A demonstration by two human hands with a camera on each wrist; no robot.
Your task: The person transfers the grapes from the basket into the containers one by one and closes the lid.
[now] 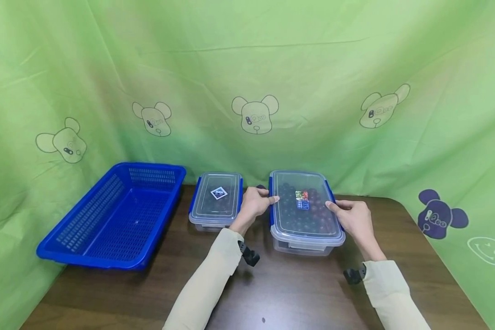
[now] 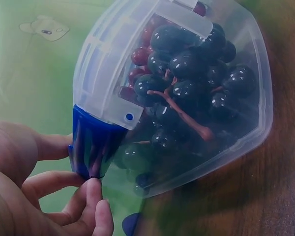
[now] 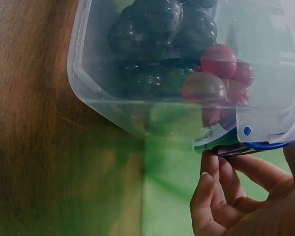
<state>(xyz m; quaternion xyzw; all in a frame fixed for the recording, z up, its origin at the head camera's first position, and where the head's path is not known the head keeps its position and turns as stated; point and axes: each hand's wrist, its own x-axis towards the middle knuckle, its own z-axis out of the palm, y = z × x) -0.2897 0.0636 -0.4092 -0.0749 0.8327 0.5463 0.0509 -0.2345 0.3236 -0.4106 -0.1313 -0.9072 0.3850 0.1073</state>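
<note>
A large clear food container (image 1: 303, 240) with a clear lid and blue side latches holds dark and red grapes (image 2: 187, 88). My left hand (image 1: 253, 202) grips its left side, the thumb on the lid's edge. In the left wrist view the fingertips (image 2: 93, 189) touch the lower end of a blue latch (image 2: 91, 142) that hangs down along the wall. On the opposite side my right hand (image 1: 356, 221) grips the container the same way. The right wrist view shows those fingertips (image 3: 209, 160) under the right latch (image 3: 231, 146). A sticker (image 1: 302, 200) marks the lid.
Left of the large container stands a smaller lidded container (image 1: 216, 213) with blue latches, close to my left wrist. A blue plastic basket (image 1: 148, 254) sits at the table's left. Green printed cloth (image 1: 313, 68) hangs behind the brown wooden table (image 1: 288, 293).
</note>
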